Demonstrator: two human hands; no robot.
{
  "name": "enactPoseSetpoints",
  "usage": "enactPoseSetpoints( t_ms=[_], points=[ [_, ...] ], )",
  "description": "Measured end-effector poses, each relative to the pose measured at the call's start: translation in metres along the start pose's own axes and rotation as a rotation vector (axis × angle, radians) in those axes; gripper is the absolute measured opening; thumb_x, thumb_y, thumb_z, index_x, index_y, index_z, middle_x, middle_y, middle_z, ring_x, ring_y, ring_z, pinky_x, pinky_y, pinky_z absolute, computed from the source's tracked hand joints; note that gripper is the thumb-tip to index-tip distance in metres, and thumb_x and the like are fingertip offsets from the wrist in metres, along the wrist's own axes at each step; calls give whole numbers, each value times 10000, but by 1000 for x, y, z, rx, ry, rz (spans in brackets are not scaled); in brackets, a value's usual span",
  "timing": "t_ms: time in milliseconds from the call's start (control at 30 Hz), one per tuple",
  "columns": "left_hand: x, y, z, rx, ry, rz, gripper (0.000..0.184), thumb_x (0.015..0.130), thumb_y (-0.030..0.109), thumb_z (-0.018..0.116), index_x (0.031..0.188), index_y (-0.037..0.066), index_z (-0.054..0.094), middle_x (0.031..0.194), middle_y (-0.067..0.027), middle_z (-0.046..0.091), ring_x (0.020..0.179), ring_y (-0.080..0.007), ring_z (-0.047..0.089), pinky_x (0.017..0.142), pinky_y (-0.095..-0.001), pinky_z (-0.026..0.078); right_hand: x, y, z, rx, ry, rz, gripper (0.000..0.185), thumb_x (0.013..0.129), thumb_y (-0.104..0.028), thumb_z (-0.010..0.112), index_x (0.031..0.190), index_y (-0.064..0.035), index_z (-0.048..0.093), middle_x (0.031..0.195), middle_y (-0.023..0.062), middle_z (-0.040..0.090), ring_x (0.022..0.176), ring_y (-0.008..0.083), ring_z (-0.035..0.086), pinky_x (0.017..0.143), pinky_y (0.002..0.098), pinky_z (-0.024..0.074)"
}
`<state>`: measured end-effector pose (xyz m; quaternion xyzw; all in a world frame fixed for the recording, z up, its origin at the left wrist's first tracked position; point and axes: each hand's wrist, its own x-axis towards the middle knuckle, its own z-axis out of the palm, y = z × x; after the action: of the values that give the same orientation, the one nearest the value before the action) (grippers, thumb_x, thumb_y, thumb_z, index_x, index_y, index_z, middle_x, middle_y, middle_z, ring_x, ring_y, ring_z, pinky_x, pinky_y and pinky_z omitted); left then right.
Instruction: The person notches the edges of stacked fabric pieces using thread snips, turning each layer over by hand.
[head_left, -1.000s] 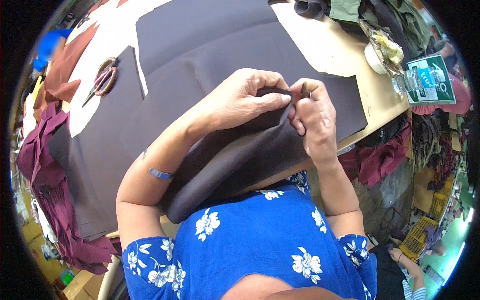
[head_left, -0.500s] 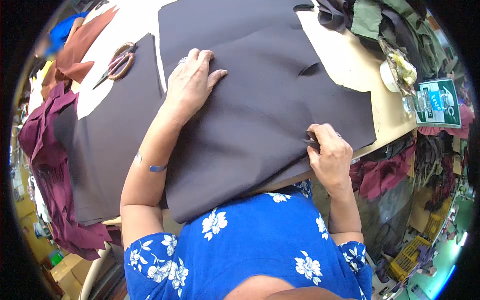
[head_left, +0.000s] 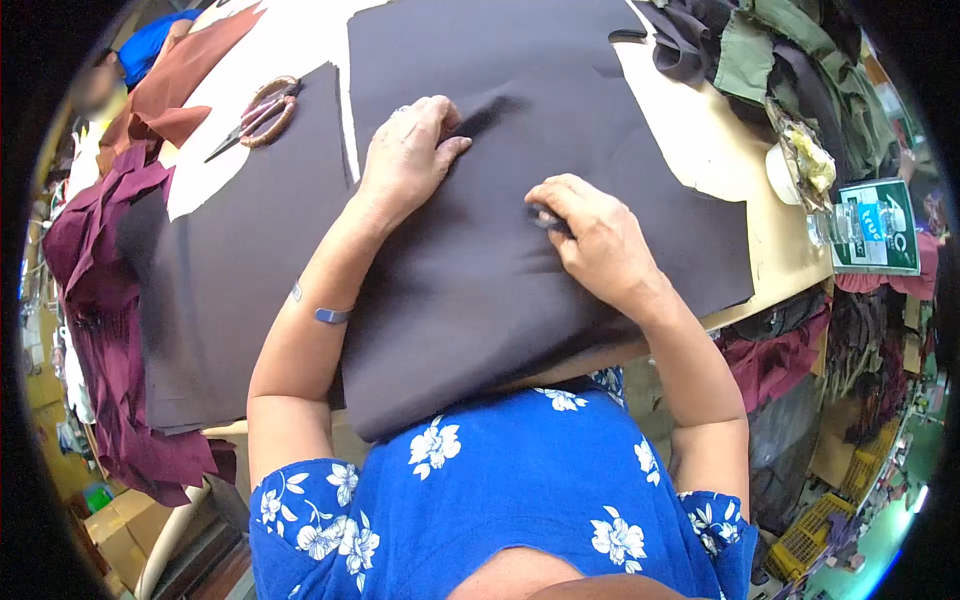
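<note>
Dark fabric [head_left: 480, 320] lies spread over the table before me, its near edge against my blue flowered top. My left hand [head_left: 412, 155] rests on the fabric at its upper left, thumb and fingers apart, with nothing in it. Over the middle of the cloth is my right hand [head_left: 600, 235], its fingers curled round a small dark tool [head_left: 546, 218] that is mostly hidden. A shallow crease shows in the cloth beside my left hand. Scissors [head_left: 267, 112] with wrapped handles lie on the left, partly over another dark fabric piece [head_left: 240, 270].
Maroon cloth [head_left: 115, 320] hangs over the left edge, with rust-coloured cloth [head_left: 190, 75] behind it. At the right are a white bowl [head_left: 783, 178], a plastic bottle [head_left: 850, 223] and green cloth scraps [head_left: 745, 55]. Another person's blue sleeve [head_left: 150, 45] shows at the far left.
Both hands were together pinching a raised part of the fabric, then came apart. The fabric now lies flatter. My right hand has since moved left and up over the cloth.
</note>
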<state>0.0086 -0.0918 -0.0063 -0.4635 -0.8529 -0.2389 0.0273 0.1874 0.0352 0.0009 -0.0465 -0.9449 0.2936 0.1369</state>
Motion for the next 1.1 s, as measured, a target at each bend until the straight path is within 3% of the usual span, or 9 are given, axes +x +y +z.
enactPoseSetpoints(
  t_ms=[200,233,400,500,600,867,1000,1033,1100],
  points=[
    [-3,3,7,-194,101,142,251,767,42,601,1011,51,547,917,-121,594,847,-268,596,762,-338,471,19,2,-2,392,15,249,169,814,-95,558,958,-19,601,895,166,637,832,269,632,740,329,489],
    [-4,5,8,-206,124,198,276,769,20,586,1041,57,551,923,-123,595,857,-274,597,768,-338,475,21,3,1,499,73,241,190,838,-129,560,976,-5,597,851,165,645,798,204,636,731,297,478],
    [-13,23,2,-90,154,409,335,760,-5,541,1080,82,589,966,-141,602,879,-301,602,767,-352,499,36,1,5,881,179,328,221,848,-203,592,928,3,597,788,-4,583,661,64,496,600,217,422],
    [-19,28,-6,-41,128,479,349,746,13,526,1081,84,594,1038,-157,595,924,-309,597,807,-352,495,37,6,11,1076,215,379,200,847,-240,612,867,-41,602,671,-56,502,556,7,389,475,171,313],
    [-22,27,-2,36,123,497,349,754,18,520,1088,91,593,1066,-157,584,950,-304,590,822,-354,490,36,4,17,1039,251,366,165,843,-210,615,858,-47,603,644,-59,491,524,14,384,453,175,301],
    [-21,26,-7,-317,38,306,226,836,128,539,1037,34,583,1058,-140,577,955,-300,578,835,-339,469,40,-1,18,1118,269,523,53,821,-113,576,808,-62,580,650,-55,481,487,22,367,426,179,290],
    [-13,11,-22,-207,-175,210,252,847,206,530,1006,22,599,1031,-130,574,953,-315,559,840,-352,450,37,-3,21,1133,267,550,93,804,-84,572,735,-91,510,588,-60,430,437,23,348,395,185,258],
    [-12,11,-27,-281,-162,57,222,822,160,562,982,11,599,999,-138,574,945,-311,557,839,-344,446,35,0,22,1143,280,510,128,798,-68,572,706,-96,488,578,-49,423,425,34,340,395,192,261],
    [-15,-10,-46,-203,-82,75,215,794,129,589,971,7,597,974,-143,572,931,-300,559,838,-336,443,28,-4,15,1194,250,473,148,796,-55,569,690,-99,474,577,-31,435,418,54,350,397,202,266]
  ],
)
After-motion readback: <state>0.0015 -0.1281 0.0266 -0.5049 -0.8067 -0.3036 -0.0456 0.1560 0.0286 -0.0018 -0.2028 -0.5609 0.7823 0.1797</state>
